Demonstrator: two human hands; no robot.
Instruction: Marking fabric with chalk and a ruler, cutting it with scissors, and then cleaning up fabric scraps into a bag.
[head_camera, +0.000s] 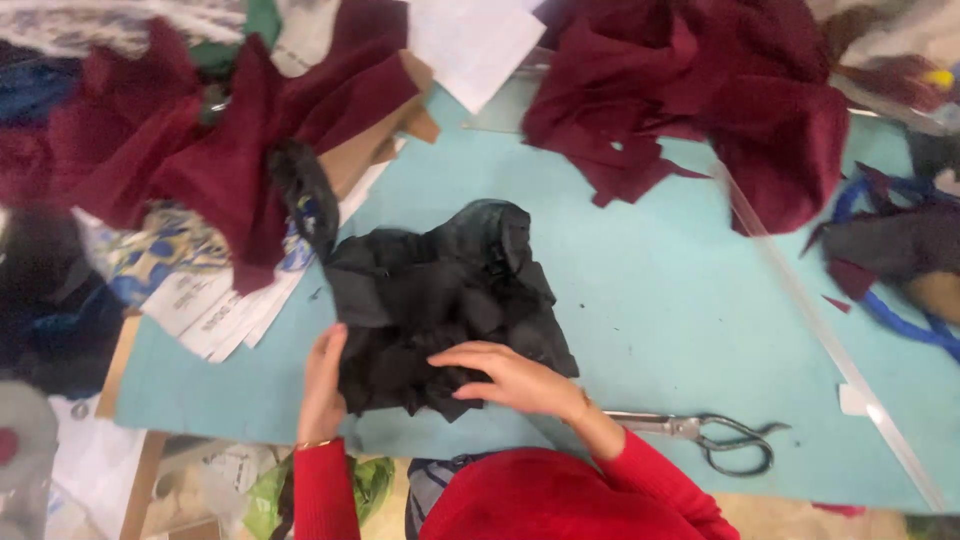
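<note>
A crumpled heap of black fabric pieces (440, 290) lies on the light blue table (660, 290). My left hand (322, 385) rests against the heap's left lower edge, fingers pressed to the cloth. Over the heap's lower middle, my right hand (515, 378) lies flat with fingers spread on the black fabric. Both arms wear red sleeves. Neither hand clearly grips the cloth; they press on it.
Metal scissors (710, 435) lie to the right of my right wrist. Dark red fabric piles sit at top left (180, 130) and top right (720, 90). White papers (215, 310) lie left. A clear ruler (830, 350) runs diagonally at right, near blue cord (900, 310).
</note>
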